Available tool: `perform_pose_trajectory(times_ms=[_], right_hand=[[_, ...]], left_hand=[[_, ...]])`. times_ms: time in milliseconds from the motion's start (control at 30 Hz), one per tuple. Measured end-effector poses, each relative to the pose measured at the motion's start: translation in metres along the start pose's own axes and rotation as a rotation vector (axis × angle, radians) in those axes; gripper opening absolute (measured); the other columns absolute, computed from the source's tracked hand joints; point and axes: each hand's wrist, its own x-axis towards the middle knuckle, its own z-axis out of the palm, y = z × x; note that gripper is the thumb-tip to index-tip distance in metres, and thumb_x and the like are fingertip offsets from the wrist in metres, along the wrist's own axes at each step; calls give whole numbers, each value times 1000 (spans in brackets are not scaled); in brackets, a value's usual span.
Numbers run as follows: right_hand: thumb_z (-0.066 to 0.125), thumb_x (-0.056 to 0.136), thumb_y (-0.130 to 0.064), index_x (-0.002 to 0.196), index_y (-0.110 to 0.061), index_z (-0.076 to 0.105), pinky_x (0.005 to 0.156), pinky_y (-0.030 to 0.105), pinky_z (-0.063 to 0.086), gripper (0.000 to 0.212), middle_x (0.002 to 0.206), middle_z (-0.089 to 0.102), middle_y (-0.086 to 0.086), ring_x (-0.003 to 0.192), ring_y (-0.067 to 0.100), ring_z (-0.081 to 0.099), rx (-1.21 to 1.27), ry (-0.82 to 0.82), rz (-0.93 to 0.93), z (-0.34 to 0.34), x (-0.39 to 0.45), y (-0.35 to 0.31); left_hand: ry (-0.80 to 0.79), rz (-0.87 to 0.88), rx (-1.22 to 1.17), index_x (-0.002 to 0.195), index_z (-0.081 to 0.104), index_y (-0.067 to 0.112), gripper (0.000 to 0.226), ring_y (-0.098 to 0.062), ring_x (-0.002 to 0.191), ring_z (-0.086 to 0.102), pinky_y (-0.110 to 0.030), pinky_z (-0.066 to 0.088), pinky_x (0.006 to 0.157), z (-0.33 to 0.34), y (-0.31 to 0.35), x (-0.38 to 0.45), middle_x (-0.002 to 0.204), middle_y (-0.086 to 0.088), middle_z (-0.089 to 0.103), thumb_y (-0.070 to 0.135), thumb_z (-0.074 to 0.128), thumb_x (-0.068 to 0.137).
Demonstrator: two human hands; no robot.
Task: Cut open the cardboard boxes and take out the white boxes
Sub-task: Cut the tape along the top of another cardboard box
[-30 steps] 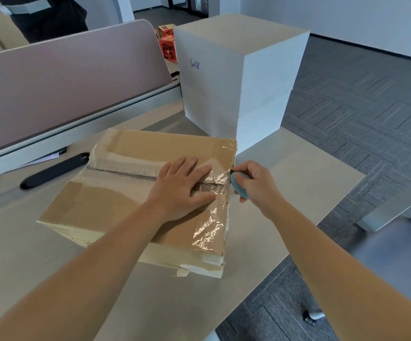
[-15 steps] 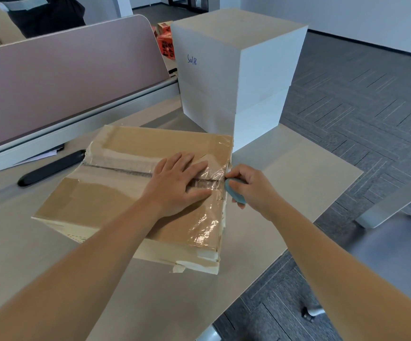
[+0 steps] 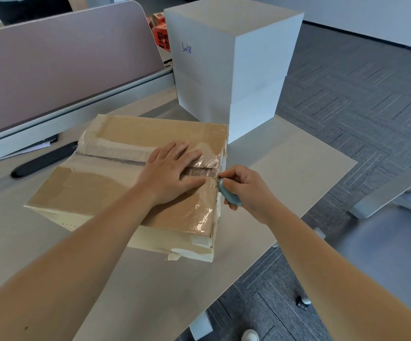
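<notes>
Now, from the head view, the right hand [image 3: 245, 190] grips a small blue cutter [image 3: 228, 194] at the cardboard box's [image 3: 116, 190] 3 o'clock edge, its tip meeting the taped centre seam [image 3: 116, 159]. Since 1 second ago that hand has crept slightly inward toward the seam end, so the cut looks about to start rather than underway. The left hand [image 3: 172, 172] lies flat, fingers straight, pressing the lid just beside the cutter. This box sits mid-counter [image 3: 293, 163], flaps sealed; its seam, the long axis, runs from 9 to 3 o'clock. At 12 o'clock, 2 stacked white boxes [image 3: 231, 60] stand just behind it.
</notes>
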Motion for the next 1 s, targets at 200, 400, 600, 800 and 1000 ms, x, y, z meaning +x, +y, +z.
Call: perform_pose_trajectory(times_ms=[200,400,600,800,1000], right_hand=[[46,93,0,81,-12,53,39,19,40,18,73,52,9,51,17,49,2,-27,55,-5,-4,-3],[45,93,-3,96,-8,53,38,17,46,10,79,54,6,57,16,54,70,155,113,-35,-4,-4],[46,92,-2,109,-7,52,48,21,53,19,84,50,2,65,16,55,87,210,57,-53,1,-23],[57,85,1,102,-18,52,73,38,56,26,103,55,8,90,26,56,-24,167,-51,-32,9,-48],[61,83,-1,94,-13,59,52,15,49,17,90,56,2,71,13,53,-136,35,-132,33,8,-59]], left_hand=[[-27,-25,-1,145,17,39,100,-15,144,-1,-36,0,115,-1,3,-1,157,6,6,79,3,55],[-53,-136,-32,146,12,38,80,-17,144,-5,-38,-4,115,1,25,-1,157,6,0,77,22,77],[3,-342,-137,147,10,35,67,-21,144,-7,-43,-6,115,10,67,2,157,3,-2,63,30,89],[227,-333,-392,141,30,20,64,-24,140,16,-36,10,115,-1,51,-13,149,-6,28,47,52,88],[56,-384,-208,147,17,25,85,-18,144,-1,-33,2,114,-25,-42,-83,157,4,5,66,45,78]])
